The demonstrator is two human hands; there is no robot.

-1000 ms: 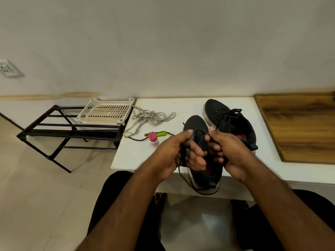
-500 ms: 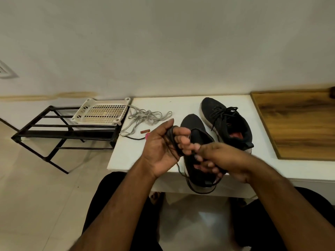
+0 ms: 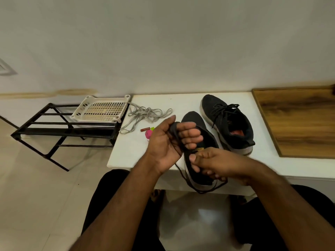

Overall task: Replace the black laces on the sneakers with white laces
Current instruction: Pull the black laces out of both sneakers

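Nearby, the unlaced sneaker (image 3: pixel 197 142) lay on the white desk (image 3: pixel 130 153), toe toward the wall; left hand (image 3: pixel 170 142) fingers clamped its black lace (image 3: pixel 174 131), right hand (image 3: pixel 212 163) fingers pinching the lace.

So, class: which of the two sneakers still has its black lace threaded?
The far sneaker, right of the hands; its black lace is still crossed. The near sneaker has none threaded.

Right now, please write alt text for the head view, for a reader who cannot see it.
Left hand grips a bundled black lace while the right hand pinches its tail over the near sneaker. The far sneaker is laced; pale laces lie on the table.
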